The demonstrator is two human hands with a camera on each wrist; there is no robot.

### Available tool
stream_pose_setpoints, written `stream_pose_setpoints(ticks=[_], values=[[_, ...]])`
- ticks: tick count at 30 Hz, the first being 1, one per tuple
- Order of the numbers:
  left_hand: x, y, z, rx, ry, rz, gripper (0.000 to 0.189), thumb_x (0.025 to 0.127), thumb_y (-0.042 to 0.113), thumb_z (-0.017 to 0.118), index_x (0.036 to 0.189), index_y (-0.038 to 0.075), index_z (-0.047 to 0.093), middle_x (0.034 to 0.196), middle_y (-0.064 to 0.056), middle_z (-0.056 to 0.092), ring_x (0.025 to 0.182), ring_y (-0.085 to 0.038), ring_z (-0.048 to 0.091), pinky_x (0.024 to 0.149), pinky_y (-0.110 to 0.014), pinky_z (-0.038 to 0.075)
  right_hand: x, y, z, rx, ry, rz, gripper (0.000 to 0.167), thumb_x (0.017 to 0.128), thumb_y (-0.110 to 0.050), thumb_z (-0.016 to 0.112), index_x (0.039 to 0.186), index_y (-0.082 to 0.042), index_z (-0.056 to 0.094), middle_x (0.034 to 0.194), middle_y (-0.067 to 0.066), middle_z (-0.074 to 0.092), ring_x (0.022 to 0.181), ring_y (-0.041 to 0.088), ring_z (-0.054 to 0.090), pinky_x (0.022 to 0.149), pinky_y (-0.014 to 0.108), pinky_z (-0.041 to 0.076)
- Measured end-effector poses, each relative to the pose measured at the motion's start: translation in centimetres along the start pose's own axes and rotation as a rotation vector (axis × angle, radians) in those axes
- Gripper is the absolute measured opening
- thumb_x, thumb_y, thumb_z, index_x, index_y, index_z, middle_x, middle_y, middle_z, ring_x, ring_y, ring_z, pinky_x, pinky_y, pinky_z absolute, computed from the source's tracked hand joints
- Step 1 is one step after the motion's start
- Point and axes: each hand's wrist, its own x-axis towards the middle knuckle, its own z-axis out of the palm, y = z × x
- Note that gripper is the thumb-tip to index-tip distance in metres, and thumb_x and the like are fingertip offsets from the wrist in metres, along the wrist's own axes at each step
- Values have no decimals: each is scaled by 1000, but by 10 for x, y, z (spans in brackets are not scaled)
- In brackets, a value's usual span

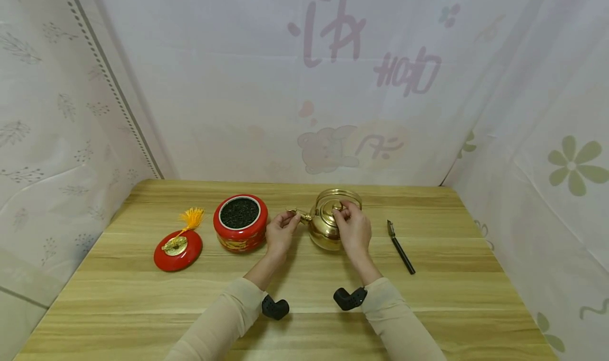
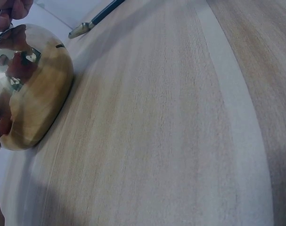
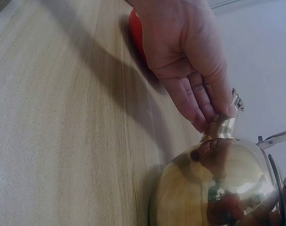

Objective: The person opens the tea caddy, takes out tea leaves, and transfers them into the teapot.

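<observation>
A shiny brass kettle (image 1: 325, 240) stands on the wooden table, its hoop handle raised at the back. My left hand (image 1: 279, 234) pinches the kettle's spout (image 3: 224, 126) between thumb and fingers, seen closely in the right wrist view. On top of the kettle, my right hand (image 1: 354, 233) pinches the knob of the round lid (image 1: 327, 209); the lid appears seated. In the left wrist view the kettle body (image 2: 48, 94) shows at the left, with part of the right hand (image 2: 11, 12) above it.
Left of the kettle stands a red jar (image 1: 241, 235) filled with dark loose tea leaves (image 1: 240, 213). Farther left lies its red lid (image 1: 190, 250) with a gold knob and yellow tassel (image 1: 192, 218). A slim black tool (image 1: 403, 255) with a metal end lies right of the kettle.
</observation>
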Motion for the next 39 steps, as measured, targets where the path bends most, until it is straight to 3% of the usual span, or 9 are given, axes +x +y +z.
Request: stream_pose_setpoints(ticks=[19,28,39], values=[[1,-1,0,-7,-4,2,27,87,13,68,106,-5,65,102,-19,68,83,-6,61,72,-16,52,-1,0,0,-4,7,3,26,83,-15,72,107,-3,69,65,1,65,45,-1,36,43,21,31],[1,-1,0,-11,-3,-6,27,87,13,68,106,-5,65,103,-19,68,85,-8,62,73,-17,52,-1,2,0,0,15,-6,27,83,-14,72,107,-2,69,65,2,65,45,2,38,43,20,31],[2,-2,1,-6,1,-9,28,87,14,68,106,-5,65,103,-19,68,85,-9,62,73,-16,52,-6,4,-3,84,32,-50,30,82,-10,72,110,3,67,67,7,64,49,3,41,46,17,35]])
